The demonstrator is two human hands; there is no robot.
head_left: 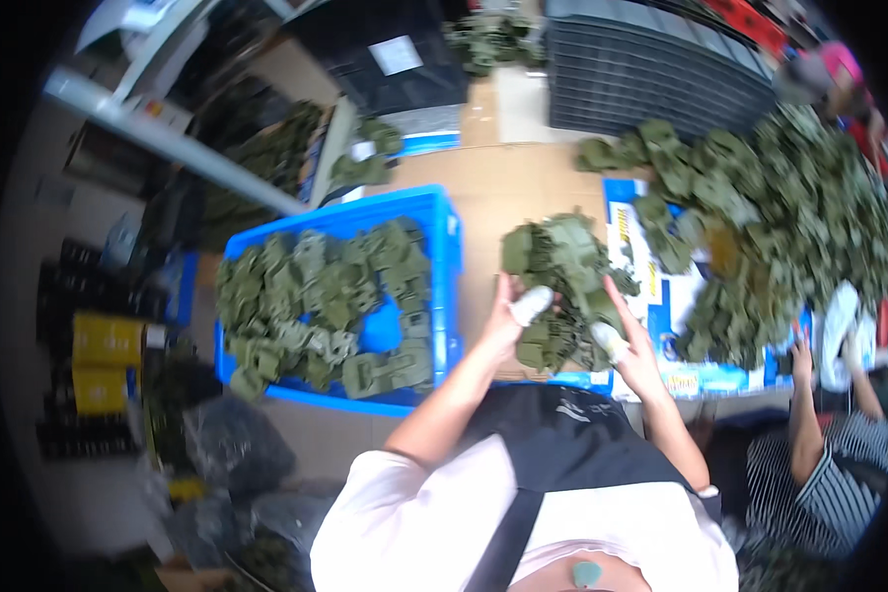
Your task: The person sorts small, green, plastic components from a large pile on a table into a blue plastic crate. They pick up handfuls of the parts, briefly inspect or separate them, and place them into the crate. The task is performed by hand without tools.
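Note:
A bunch of olive-green fabric pieces (572, 247) lies on the cardboard in front of me, with loose strips hanging from it. My left hand (508, 314) grips its left side, fingers partly hidden by the cloth. From the right, my right hand (634, 347) closes on the same bunch. White coverings wrap both thumbs. Just left of my left hand stands a blue plastic crate (446, 257) holding many similar green pieces (316, 296) in rough rows. A large heap of green pieces (760, 217) spreads beyond my right hand.
Cardboard (523, 168) covers the table's middle. Dark grey crates (651, 74) and a black bin (375, 59) stand at the far side. A co-worker in a striped top (819, 474) works at the right. Yellow boxes (107, 365) and plastic bags (232, 444) sit at the left.

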